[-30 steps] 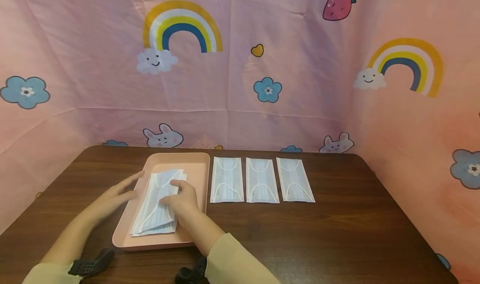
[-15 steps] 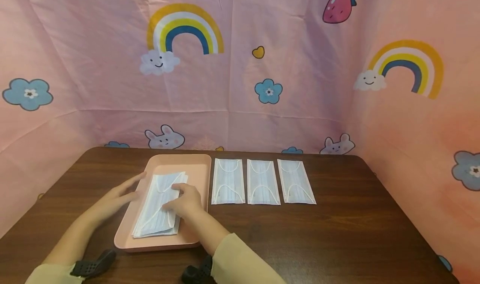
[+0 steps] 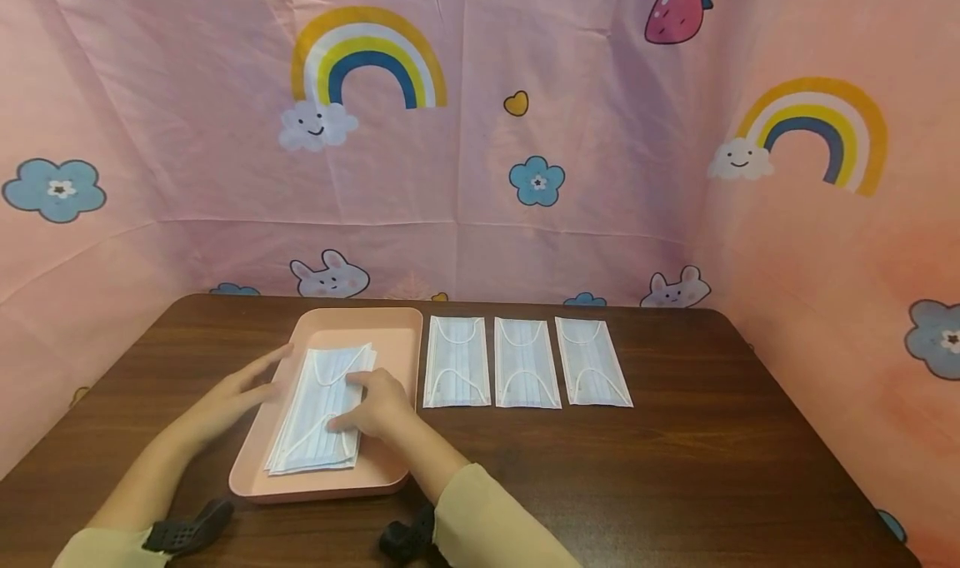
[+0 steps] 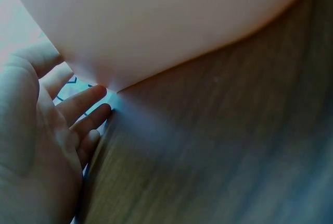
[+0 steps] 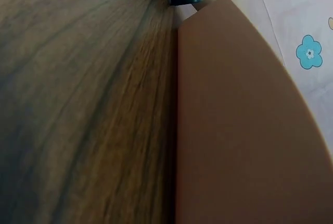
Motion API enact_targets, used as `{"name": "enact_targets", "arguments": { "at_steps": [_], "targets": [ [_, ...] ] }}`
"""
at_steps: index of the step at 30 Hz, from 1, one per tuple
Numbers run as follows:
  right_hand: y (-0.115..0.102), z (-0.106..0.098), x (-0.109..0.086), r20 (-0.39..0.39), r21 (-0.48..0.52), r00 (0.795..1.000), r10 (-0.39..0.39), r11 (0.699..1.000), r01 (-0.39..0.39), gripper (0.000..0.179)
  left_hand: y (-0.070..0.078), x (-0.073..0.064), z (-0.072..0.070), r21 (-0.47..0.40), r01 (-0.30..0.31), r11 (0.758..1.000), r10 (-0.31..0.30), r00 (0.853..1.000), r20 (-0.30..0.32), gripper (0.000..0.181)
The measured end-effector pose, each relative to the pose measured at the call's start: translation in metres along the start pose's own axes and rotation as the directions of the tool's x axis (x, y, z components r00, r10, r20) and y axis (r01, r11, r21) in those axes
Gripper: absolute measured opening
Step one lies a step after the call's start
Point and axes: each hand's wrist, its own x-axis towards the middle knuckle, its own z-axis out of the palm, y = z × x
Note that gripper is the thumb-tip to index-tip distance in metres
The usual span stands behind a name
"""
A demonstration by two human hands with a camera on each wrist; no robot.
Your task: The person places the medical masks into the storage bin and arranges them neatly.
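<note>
Tray (image 5: pixel 244 130) — right | wooden tabletop (image 5: pixel 88 104) — left | blue flower (image 5: pixel 309 52), upper right

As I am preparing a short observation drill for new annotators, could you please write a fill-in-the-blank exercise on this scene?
In the head view, the pale pink rectangular tray stands to the ______ of the row of light-blue, white-edged rectangular masks. That row holds exactly ______ masks. The grip over the stack of similar masks in the tray is the person's ______ one.

Missing words: left; three; right.
</note>
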Motion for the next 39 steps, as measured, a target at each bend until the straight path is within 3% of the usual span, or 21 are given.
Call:
{"name": "enact_targets", "arguments": {
  "at_steps": [6,13,16,19,22,26,30,34,39],
  "targets": [
    [-0.002,0.004,0.0,-0.027,-0.176,0.999,-0.017,0.984,0.012,0.067,-0.001,-0.001,-0.001,-0.007,-0.007,1.0,0.007,1.0,-0.009,0.062],
    [-0.003,0.006,-0.003,-0.059,-0.361,0.997,-0.058,0.932,0.033,0.069,-0.003,-0.003,0.0,0.028,-0.01,1.0,0.01,1.0,-0.012,0.061],
    [-0.002,0.0,-0.008,-0.07,-0.274,0.995,-0.065,0.961,0.043,0.071,-0.003,-0.003,0.001,0.019,-0.014,1.0,0.014,1.0,-0.006,0.061],
    [-0.002,-0.008,-0.014,-0.074,-0.091,0.994,-0.077,0.993,0.07,0.071,-0.001,-0.003,0.002,0.023,-0.014,1.0,0.014,1.0,-0.011,0.061],
    [-0.001,-0.015,-0.02,-0.063,0.055,0.988,-0.142,0.988,0.146,0.067,0.0,-0.004,0.002,0.022,-0.017,1.0,0.017,1.0,-0.01,0.061],
    [0.005,-0.025,-0.027,-0.063,0.223,0.968,-0.244,0.942,0.252,0.061,0.0,-0.005,0.003,0.038,-0.025,0.999,0.025,1.0,-0.016,0.06],
    [0.014,-0.034,-0.033,-0.092,0.32,0.938,-0.334,0.882,0.346,0.055,0.0,-0.005,0.003,0.031,-0.04,0.999,0.041,0.999,-0.027,0.059],
    [0.027,-0.044,-0.037,-0.12,0.448,0.921,-0.37,0.808,0.383,0.049,0.001,-0.004,0.004,0.009,-0.041,0.999,0.042,0.999,-0.03,0.059],
    [0.046,-0.063,-0.042,-0.138,0.485,0.921,-0.365,0.786,0.384,0.045,0.003,-0.002,0.002,-0.017,-0.009,1.0,0.009,1.0,-0.017,0.061]
  ]
}}
